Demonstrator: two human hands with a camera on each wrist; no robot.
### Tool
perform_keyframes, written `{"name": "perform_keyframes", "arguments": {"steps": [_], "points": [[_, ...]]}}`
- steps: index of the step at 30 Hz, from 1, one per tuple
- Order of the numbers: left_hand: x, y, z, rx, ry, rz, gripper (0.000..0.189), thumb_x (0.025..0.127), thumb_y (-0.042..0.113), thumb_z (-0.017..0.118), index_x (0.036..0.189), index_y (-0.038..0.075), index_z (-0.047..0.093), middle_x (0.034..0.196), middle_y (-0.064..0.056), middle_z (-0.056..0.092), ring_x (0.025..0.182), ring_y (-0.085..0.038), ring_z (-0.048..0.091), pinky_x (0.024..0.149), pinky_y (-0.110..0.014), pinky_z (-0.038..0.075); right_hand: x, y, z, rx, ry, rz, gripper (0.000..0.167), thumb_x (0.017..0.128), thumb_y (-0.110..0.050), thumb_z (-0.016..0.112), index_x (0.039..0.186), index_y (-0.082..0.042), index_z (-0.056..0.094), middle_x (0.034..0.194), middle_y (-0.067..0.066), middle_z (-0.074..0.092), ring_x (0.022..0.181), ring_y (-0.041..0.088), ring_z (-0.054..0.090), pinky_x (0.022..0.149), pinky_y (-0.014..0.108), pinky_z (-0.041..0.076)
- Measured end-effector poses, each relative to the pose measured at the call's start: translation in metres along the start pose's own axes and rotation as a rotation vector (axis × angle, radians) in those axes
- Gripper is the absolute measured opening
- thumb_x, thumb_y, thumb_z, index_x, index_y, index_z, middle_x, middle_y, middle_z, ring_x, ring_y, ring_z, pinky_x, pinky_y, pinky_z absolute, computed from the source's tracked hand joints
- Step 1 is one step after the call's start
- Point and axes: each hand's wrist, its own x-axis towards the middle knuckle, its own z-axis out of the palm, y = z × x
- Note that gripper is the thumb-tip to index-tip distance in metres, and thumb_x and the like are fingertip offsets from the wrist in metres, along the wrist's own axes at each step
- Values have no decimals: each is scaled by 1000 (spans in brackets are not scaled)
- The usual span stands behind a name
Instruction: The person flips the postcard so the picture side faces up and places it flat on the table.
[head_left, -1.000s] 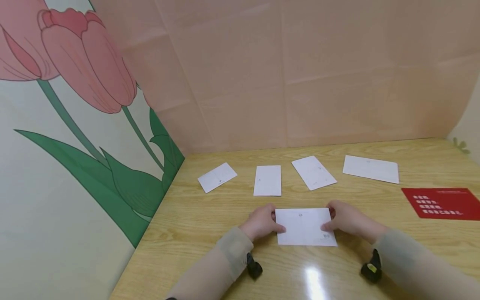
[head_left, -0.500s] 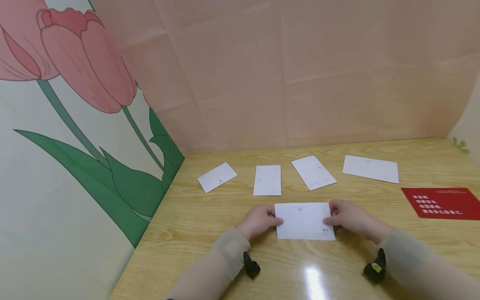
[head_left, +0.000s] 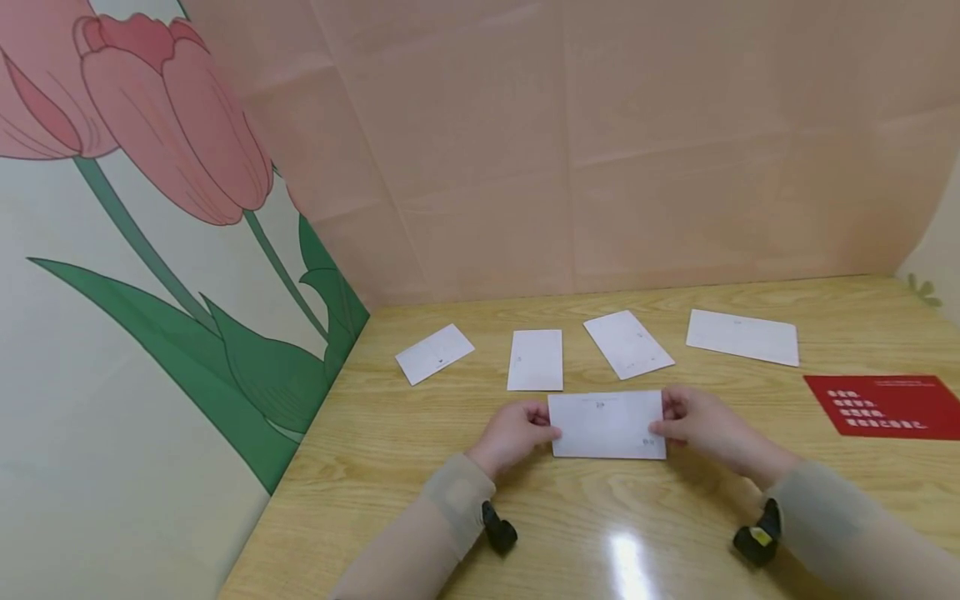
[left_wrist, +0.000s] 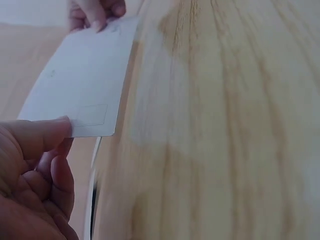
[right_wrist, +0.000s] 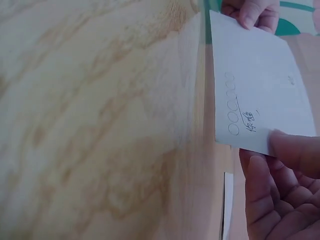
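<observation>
A white postcard (head_left: 607,426) is held level between both hands near the middle of the table. My left hand (head_left: 517,433) pinches its left end, thumb on top and fingers underneath. At the other end my right hand (head_left: 697,423) pinches it the same way. In the left wrist view, the postcard (left_wrist: 85,75) shows a thin printed box by the left thumb and stands clear of the wood. Seen from the right wrist, the postcard (right_wrist: 255,85) carries a row of circles and some handwriting near the right thumb.
Behind the hands several white cards lie in a row: a tilted one (head_left: 435,355) at far left, an upright one (head_left: 536,360), a slanted one (head_left: 628,344) and a wide one (head_left: 742,337). A red card (head_left: 885,407) with white lettering lies right. Pinkish sheeting (head_left: 600,167) backs the wooden table (head_left: 375,467).
Both hands have carried the postcard away from the body, toward the row of white cards. The thumbs have slid outward toward its ends. The cards on the table have stayed put.
</observation>
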Motion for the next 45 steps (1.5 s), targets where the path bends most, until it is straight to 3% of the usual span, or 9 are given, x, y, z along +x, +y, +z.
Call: {"name": "perform_keyframes", "arguments": {"steps": [8, 15, 19, 25, 29, 38, 45], "points": [[-1, 2, -5, -67, 25, 59, 12, 82, 13, 76, 81, 9, 65, 78, 3, 57, 72, -11, 51, 64, -25, 43, -4, -3, -3, -24, 50, -80, 18, 89, -17, 69, 96, -3, 60, 97, 9, 62, 87, 23, 52, 69, 33, 48], [-1, 1, -5, -82, 77, 125, 13, 80, 10, 78, 78, 4, 66, 79, 4, 52, 74, -9, 48, 64, -22, 41, -7, -6, -2, -96, 112, -104, 15, 88, -20, 70, 91, -7, 63, 96, 6, 65, 86, 21, 54, 69, 32, 46], [-1, 1, -5, -124, 64, 114, 10, 82, 13, 77, 82, 5, 71, 79, 4, 60, 73, -10, 51, 65, -24, 42, -9, -8, -1, -122, 153, -134, 13, 88, -18, 70, 92, -7, 65, 95, 6, 65, 85, 20, 54, 68, 31, 47], [-1, 2, -6, -149, 25, 102, 19, 86, 19, 73, 99, 5, 75, 91, 6, 70, 86, -9, 61, 77, -30, 47, -12, -8, -2, -178, 230, -189, 10, 87, -19, 72, 91, -11, 68, 103, 7, 62, 98, 25, 54, 76, 36, 46], [0, 1, -5, -177, 28, 92, 19, 86, 18, 73, 101, 6, 75, 92, 4, 72, 89, -9, 63, 80, -29, 48, -13, -8, -2, -208, 256, -215, 7, 87, -20, 73, 89, -14, 70, 99, 6, 58, 92, 22, 51, 73, 33, 44], [0, 2, -6, -169, 77, 72, 19, 86, 10, 69, 104, 14, 76, 99, 3, 71, 90, -8, 60, 76, -25, 47, -13, -6, -2, -154, 202, -133, 17, 91, -10, 64, 106, -5, 70, 109, 13, 67, 97, 26, 58, 74, 34, 49], [-1, 1, -5, -168, 120, 41, 26, 88, 11, 58, 106, 18, 76, 110, 7, 67, 107, -12, 55, 91, -34, 42, -12, -3, -1, -172, 207, -131, 22, 93, -8, 60, 113, -5, 68, 116, 17, 64, 105, 33, 56, 81, 41, 46]]}}
